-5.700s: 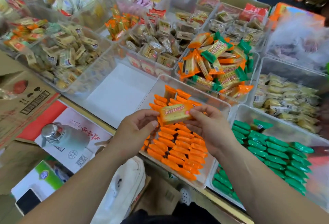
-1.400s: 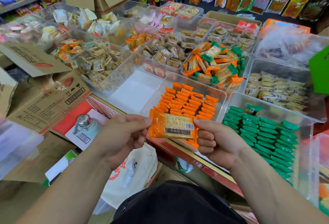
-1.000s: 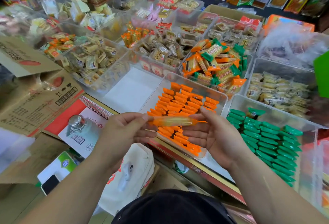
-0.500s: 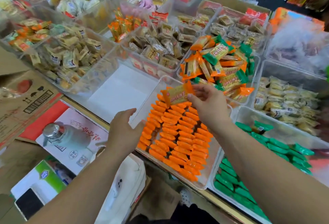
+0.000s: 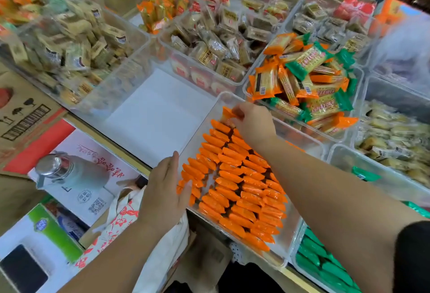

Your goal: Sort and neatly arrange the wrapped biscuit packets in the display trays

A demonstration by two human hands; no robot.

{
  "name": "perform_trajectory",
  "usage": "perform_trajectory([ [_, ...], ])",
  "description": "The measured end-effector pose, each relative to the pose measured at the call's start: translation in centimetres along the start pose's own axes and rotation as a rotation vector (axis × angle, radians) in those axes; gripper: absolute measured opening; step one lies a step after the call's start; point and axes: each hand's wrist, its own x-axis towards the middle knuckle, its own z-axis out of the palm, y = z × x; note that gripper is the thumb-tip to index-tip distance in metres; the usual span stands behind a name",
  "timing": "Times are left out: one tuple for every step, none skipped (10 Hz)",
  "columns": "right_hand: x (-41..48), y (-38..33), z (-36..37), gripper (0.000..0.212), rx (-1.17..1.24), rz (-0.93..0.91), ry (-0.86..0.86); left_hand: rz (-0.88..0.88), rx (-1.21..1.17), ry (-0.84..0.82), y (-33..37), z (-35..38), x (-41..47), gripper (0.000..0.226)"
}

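the right grip [image 5: 254, 125] is narrow, its fingertips pinching one flat orange wrapped biscuit packet [image 5: 229, 114] by its end. the packet stands tilted at the far end of a clear plastic display tray [image 5: 200, 130], just beyond the last of the rows of orange packets [image 5: 242, 190] that lie overlapping under the right forearm. whether the packet already touches the row below it cannot be told.

the left grip [image 5: 164, 190] is wide and holds nothing. its fingers lie straight along the outside of the same tray's wall, on the side away from the right grip, and the thumb rests at the wall's top edge beside the nearest orange packets.

just past the right grip, behind the tray's far wall, a second clear tray [image 5: 246, 88] holds a loose heap of mixed orange and green packets [image 5: 309, 78]. outward from the right forearm, a tray of flat green packets [image 5: 325, 267] sits against the orange tray. beyond the left grip's fingertips lies a clear tray with a white floor [image 5: 158, 111].

farther beyond, more trays hold brown and beige wrapped sweets [image 5: 221, 43]. below the left wrist hangs a white cloth bag with red print [image 5: 123, 218], and outward from it a frosted bottle with a metal cap [image 5: 62, 173] lies near a brown cardboard box [image 5: 23, 111].
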Motion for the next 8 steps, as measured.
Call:
perform_trajectory([
  [0.6,-0.2,1.0,0.023,-0.098,0.002,-0.034,0.023,0.007,0.008,-0.2,0.2,0.1,0.068],
  [0.9,-0.2,1.6,0.022,-0.196,0.012,-0.092,0.024,0.002,0.009,-0.2,0.3,0.2,0.07],
  [0.6,-0.2,2.3,0.034,-0.402,0.001,-0.18,0.027,0.015,0.011,-0.2,0.3,0.2,0.07],
  [0.6,-0.2,2.2,0.041,-0.408,0.013,-0.207,0.054,0.016,-0.001,-0.4,0.2,0.1,0.07],
  [0.5,-0.3,1.9,0.039,-0.384,0.014,-0.248,0.058,0.025,-0.018,-0.4,0.1,0.2,0.072],
  [-0.7,-0.5,1.2,0.039,-0.273,-0.031,-0.211,0.036,0.055,-0.048,0.1,-0.5,0.3,0.075],
  [-2.6,-0.3,-0.3,0.035,-0.132,-0.088,-0.138,0.045,0.091,-0.134,0.8,-1.3,0.1,0.081],
  [-4.8,0.0,-2.2,0.033,-0.155,-0.104,-0.103,0.038,0.128,-0.21,0.8,-3.3,-0.1,0.083],
])
